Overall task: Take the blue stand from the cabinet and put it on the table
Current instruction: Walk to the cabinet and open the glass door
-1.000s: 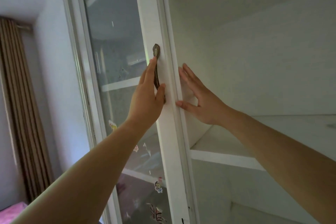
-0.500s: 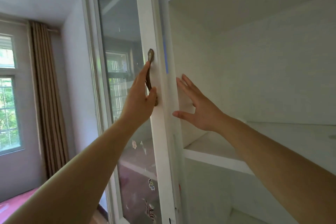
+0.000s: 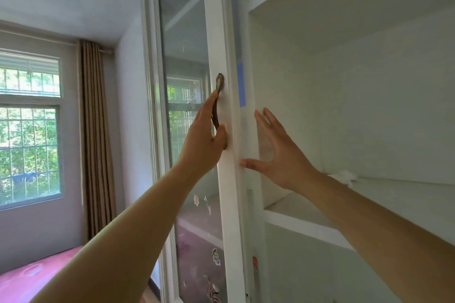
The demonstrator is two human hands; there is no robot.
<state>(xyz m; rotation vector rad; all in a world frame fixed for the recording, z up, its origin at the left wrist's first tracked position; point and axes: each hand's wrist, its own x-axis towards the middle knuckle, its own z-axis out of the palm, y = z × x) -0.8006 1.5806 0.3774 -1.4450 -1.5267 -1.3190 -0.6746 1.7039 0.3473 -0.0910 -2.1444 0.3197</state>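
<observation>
Far left: barred window (image 3: pixel 29 130), brown curtain (image 3: pixel 96 130) beside it, pink bed (image 3: pixel 24 278) near, below. Centre: glass door (image 3: pixel 184 56) of white cabinet (image 3: pixel 369 106); left hand (image 3: pixel 204 140) clamped on bronze handle (image 3: pixel 218 110), thumb hooked round lower end. Narrow blue strip (image 3: pixel 241 83) at door edge, just above hands; cannot tell if it is blue stand. Right: right hand (image 3: pixel 278 155) holds nothing, fingers spread, thumb touching door edge. White shelf (image 3: pixel 307 226) below it.

No word, number or brand can be read anywhere. The small cartoon stickers (image 3: pixel 216 256) low on the glass cabinet door (image 3: pixel 183 39) carry pictures only, too small to make out, and the blue strip (image 3: pixel 242 85) on the door's white edge is plain, with no print.
</observation>
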